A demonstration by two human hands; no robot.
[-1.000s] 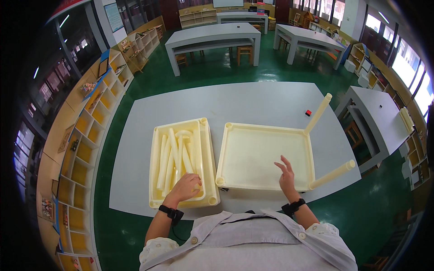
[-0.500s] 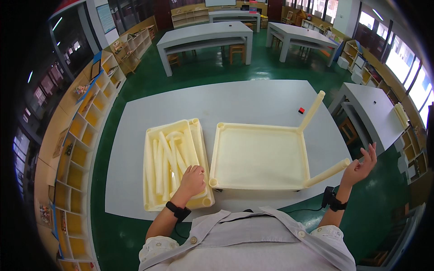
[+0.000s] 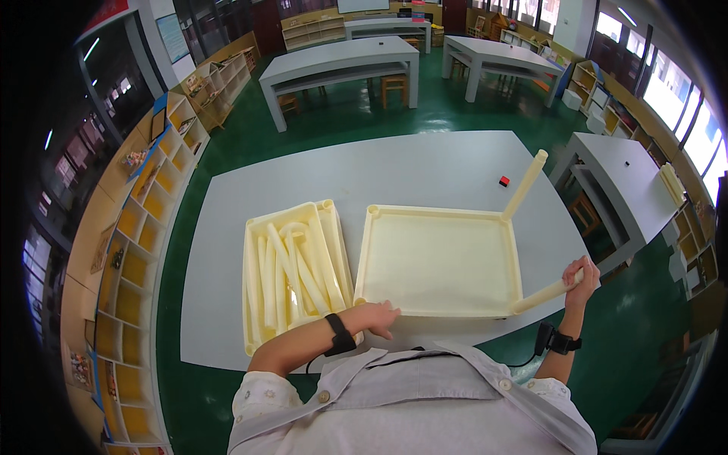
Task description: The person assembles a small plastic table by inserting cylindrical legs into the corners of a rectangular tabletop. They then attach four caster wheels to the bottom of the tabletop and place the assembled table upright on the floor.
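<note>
A cream plastic tray [image 3: 440, 262] lies on the grey table with two round tubes standing from its right-hand corners. My right hand [image 3: 581, 279] wraps round the top end of the near tube [image 3: 547, 294]. The far tube [image 3: 525, 186] leans outward in the picture and is untouched. My left hand [image 3: 378, 318] is at the tray's near left corner, fingers stretched to the right along its front edge; whether it touches the edge I cannot tell. Left of the tray, a cream bin [image 3: 250, 303] holds several loose tubes [image 3: 277, 280] and a curved piece. My left forearm crosses the bin's near right corner.
A small red and black block [image 3: 504, 181] rests near the table's far right. Other grey tables [image 3: 341, 51] stand beyond and to the right [image 3: 622, 182]. Low shelves [image 3: 125, 303] run along the left wall. Black bands with a cable are on my wrists.
My left hand has moved from the bin rightward to the tray's near left corner. My right hand, previously raised beside the near tube, has closed round its top.
</note>
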